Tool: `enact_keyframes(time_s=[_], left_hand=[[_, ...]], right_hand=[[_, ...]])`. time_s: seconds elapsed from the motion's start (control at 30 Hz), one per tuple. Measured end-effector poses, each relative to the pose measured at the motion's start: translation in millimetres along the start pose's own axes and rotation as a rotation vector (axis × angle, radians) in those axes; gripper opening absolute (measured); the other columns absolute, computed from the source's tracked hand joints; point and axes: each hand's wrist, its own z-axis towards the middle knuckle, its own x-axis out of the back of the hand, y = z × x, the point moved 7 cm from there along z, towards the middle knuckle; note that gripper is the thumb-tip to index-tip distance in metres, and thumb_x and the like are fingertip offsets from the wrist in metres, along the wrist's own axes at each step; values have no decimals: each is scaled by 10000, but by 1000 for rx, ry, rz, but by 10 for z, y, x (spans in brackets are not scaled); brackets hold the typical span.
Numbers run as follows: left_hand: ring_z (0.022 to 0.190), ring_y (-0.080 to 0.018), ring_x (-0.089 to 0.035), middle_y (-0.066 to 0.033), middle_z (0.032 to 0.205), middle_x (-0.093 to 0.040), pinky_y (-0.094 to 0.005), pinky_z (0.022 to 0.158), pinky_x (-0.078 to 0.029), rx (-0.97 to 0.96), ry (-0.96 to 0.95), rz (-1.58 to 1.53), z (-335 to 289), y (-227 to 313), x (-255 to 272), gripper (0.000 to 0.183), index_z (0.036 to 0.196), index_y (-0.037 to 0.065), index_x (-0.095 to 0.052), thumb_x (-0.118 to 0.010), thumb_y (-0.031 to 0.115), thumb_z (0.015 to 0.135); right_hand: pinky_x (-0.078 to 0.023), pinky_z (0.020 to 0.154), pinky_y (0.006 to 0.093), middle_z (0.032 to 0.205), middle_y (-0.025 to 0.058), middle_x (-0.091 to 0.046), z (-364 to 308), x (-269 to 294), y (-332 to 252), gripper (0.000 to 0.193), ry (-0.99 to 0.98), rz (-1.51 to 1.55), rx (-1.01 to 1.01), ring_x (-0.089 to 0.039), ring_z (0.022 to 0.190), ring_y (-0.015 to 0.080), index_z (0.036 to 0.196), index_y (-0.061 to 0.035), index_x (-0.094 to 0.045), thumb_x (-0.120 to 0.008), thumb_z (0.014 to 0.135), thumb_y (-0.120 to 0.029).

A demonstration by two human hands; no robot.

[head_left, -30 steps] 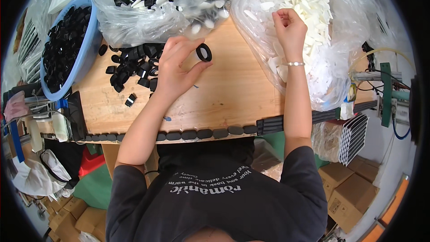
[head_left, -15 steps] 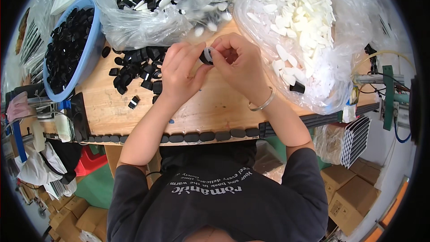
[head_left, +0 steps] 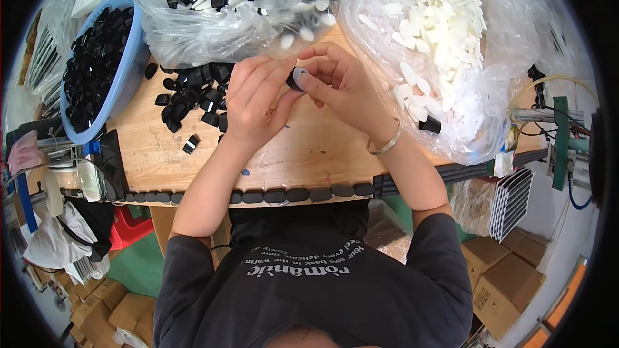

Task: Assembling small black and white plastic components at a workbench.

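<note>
Between the fingertips of both hands, over the middle of the wooden table (head_left: pixel 303 161), is a small black cap-like piece (head_left: pixel 292 81) with a pale insert (head_left: pixel 299 76) at its right end. My left hand (head_left: pixel 256 100) grips the black piece from the left, its fingers bent together. From the right, my right hand (head_left: pixel 342 87) pinches the pale insert with thumb and forefinger, the other fingers curled. Fingers partly hide the piece. Loose black pieces (head_left: pixel 193 87) lie heaped beside my left hand, with one black piece (head_left: pixel 191 144) apart, nearer to me.
A blue basin (head_left: pixel 132 64) of black pieces stands at left. At the back lies a clear bag (head_left: pixel 193 35) of black and white pieces. White oval pieces (head_left: pixel 445 26) fill another open bag at right, where a black cap (head_left: pixel 430 125) lies. Dark pads (head_left: pixel 277 196) line the front edge.
My right wrist has shifted slightly right and the fingers have turned a little around the pale insert. My left hand has moved slightly left. Both still hold the piece.
</note>
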Motion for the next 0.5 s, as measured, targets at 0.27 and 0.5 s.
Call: enact_keyframes(time_s=[0.27,0.5], left_hand=[[816,-247,-576,-102,921,-627,-317,772,-467,257,28,-148,54,0,64,391,1059,-6,-649,-744,-1,679],[803,-148,-565,-79,894,-616,-243,768,-452,583,26,-642,-161,-248,-123,297,1050,-32,-641,-699,-49,759]], right_hand=[[-487,613,193,921,28,-655,-66,28,-173,194,179,-468,250,-613,763,64,1043,-16,-627,-665,854,-35],[-560,668,260,938,81,-654,-129,-55,-325,242,238,-613,524,-671,803,171,1020,-3,-639,-677,786,48]])
